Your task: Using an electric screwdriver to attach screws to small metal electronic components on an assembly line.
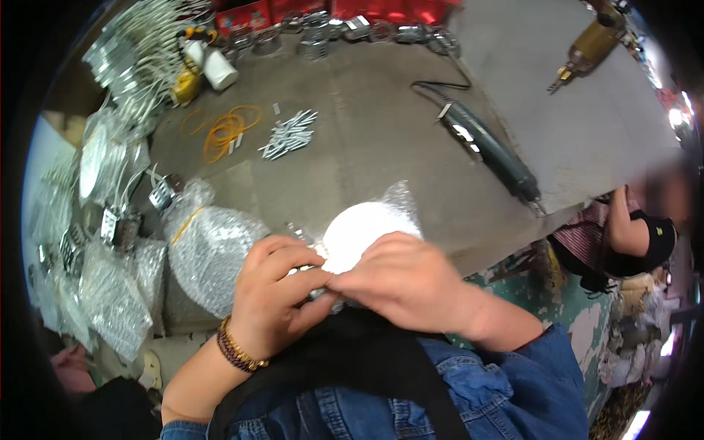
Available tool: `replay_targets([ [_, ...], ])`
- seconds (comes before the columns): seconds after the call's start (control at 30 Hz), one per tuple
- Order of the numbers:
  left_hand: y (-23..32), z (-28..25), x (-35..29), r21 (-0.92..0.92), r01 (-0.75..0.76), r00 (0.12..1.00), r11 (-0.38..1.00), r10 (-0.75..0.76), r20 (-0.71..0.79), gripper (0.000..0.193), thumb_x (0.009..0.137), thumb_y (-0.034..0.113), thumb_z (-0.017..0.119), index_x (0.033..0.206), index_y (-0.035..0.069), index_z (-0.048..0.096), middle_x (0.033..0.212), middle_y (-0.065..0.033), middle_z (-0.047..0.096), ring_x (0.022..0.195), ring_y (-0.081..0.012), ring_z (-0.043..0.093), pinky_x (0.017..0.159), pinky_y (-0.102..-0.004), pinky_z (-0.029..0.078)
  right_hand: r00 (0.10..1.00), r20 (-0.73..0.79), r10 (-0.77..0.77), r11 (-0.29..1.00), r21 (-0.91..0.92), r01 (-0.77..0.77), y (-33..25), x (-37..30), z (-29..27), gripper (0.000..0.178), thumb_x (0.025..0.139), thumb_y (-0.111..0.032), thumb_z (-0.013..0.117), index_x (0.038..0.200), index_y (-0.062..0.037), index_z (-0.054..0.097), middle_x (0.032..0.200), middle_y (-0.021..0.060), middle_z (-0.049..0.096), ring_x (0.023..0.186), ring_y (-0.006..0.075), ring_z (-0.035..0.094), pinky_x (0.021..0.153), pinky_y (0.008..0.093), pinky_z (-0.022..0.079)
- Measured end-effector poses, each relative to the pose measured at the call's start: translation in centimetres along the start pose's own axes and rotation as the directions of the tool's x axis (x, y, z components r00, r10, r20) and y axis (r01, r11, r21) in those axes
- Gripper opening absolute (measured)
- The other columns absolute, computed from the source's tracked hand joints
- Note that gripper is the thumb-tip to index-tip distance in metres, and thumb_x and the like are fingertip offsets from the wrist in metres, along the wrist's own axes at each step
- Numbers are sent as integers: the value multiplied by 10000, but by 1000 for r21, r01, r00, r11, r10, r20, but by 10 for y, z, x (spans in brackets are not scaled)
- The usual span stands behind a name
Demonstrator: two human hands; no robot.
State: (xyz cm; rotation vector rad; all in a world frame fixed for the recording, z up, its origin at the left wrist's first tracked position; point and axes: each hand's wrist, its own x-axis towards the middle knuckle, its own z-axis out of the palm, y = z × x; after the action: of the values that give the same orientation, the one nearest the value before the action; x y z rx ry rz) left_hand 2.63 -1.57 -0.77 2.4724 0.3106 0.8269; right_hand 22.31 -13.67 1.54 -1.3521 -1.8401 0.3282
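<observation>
Close to my body, a white round, shiny piece (363, 229) lies partly in clear bubble wrap (402, 204). My left hand (277, 290), with a beaded bracelet at the wrist, curls its fingers at the near left side of that piece. From the right, my right hand (411, 284) meets it, thumb and fingers pinched together at the left fingertips. A bit of shiny metal shows between the hands; what they grip is mostly hidden. Left of my left hand sits a bubble-wrapped bundle (213, 253) tied with an orange rubber band (188, 224).
Further back on the table (367, 132) are a pile of screws (290, 135), orange rubber bands (224, 132) and a dark corded electric screwdriver (488, 150). Wrapped pieces (110, 293) crowd the left edge. Another power tool (587, 48) is at top right. A person (623, 227) sits to the right.
</observation>
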Motion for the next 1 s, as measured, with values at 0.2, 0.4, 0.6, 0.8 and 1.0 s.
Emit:
replay_targets([
  [0.2,1,-1,0,0,-7,1000,1000,7,-4,221,680,114,864,846,125,720,1017,-35,682,1016,-305,625,895,-408,518,807,-465,364,357,-731,-582,125,-31,-149,445,857,-302,783,1211,-57,671,1153,161,686,1107,371,623,969,467,490],
  [0.4,3,-2,2,-13,4,1000,1000,-4,-31,228,659,95,870,829,123,720,997,-33,685,1009,-297,628,882,-414,523,743,-337,578,595,-450,-666,126,-29,-171,465,930,-346,704,1232,1,639,1050,165,704,1000,312,681,886,445,536],
  [0.6,1,0,-1,-6,6,999,1000,-6,-32,228,659,96,875,821,122,715,985,-32,691,989,-293,636,871,-413,526,942,-133,308,413,911,-7,55,-20,-142,637,873,-202,768,1438,-71,505,1073,87,613,954,234,611,892,463,574],
  [0.8,0,-1,-2,-10,-3,999,1000,2,-50,226,668,108,879,819,116,712,975,-35,697,980,-289,640,862,-411,525,985,-145,-96,303,938,168,32,-13,-97,892,592,-190,1017,1344,-60,555,1021,79,549,970,236,587,965,444,552],
  [1.0,-2,-1,0,-74,-8,999,997,5,-38,282,658,142,906,863,117,713,980,-42,703,973,-291,652,891,-423,507,882,-202,425,38,978,206,22,-32,-75,476,870,-313,836,1280,-206,620,1393,-17,547,1285,173,538,1202,600,328],
])
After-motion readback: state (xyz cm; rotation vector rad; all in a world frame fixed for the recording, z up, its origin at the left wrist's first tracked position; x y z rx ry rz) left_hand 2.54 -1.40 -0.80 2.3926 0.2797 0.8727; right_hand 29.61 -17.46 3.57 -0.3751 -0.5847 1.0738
